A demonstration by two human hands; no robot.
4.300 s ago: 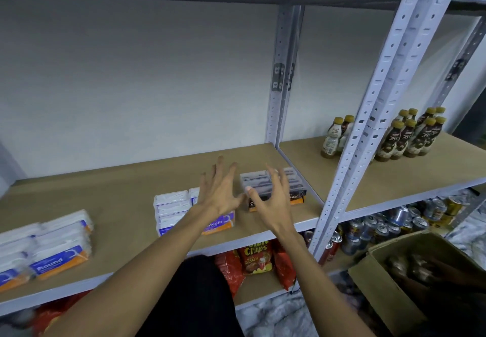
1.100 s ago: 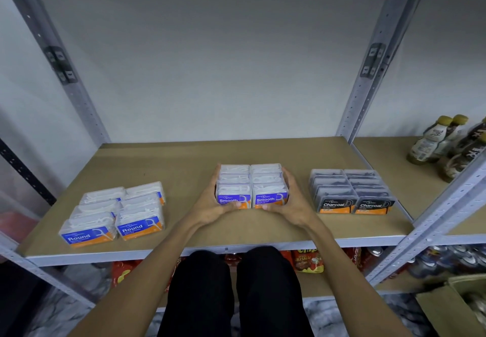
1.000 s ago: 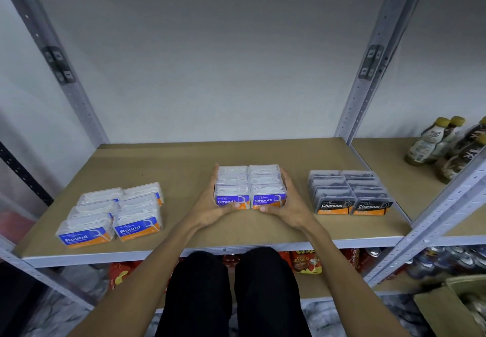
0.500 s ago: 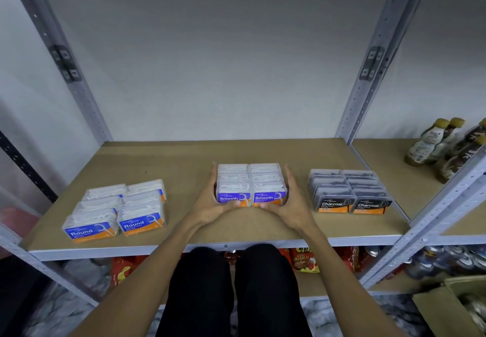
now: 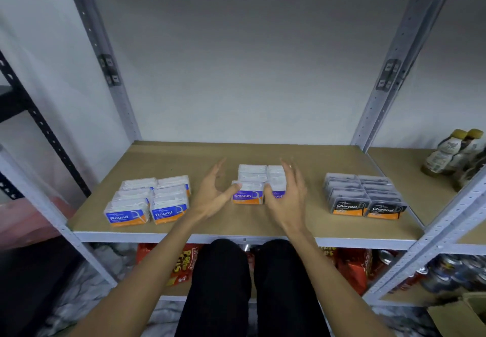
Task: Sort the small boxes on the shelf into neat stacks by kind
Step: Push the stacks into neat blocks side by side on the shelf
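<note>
On the brown shelf board (image 5: 263,223) three groups of small clear boxes stand apart: the "Round" boxes (image 5: 150,200) at the left, the "Smooth" boxes (image 5: 256,184) in the middle, the "Charcoal" boxes (image 5: 364,196) at the right. The left hand (image 5: 214,194) has its grip spread, thumb tip touching a Smooth box; the right hand (image 5: 288,196), also spread, covers part of a Smooth label. Bottles (image 5: 452,152) stand on the neighbouring shelf.

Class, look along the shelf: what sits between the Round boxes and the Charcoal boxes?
In the head view, the Smooth boxes sit between the Round boxes and Charcoal boxes, flanked by the open left hand and right hand.
</note>
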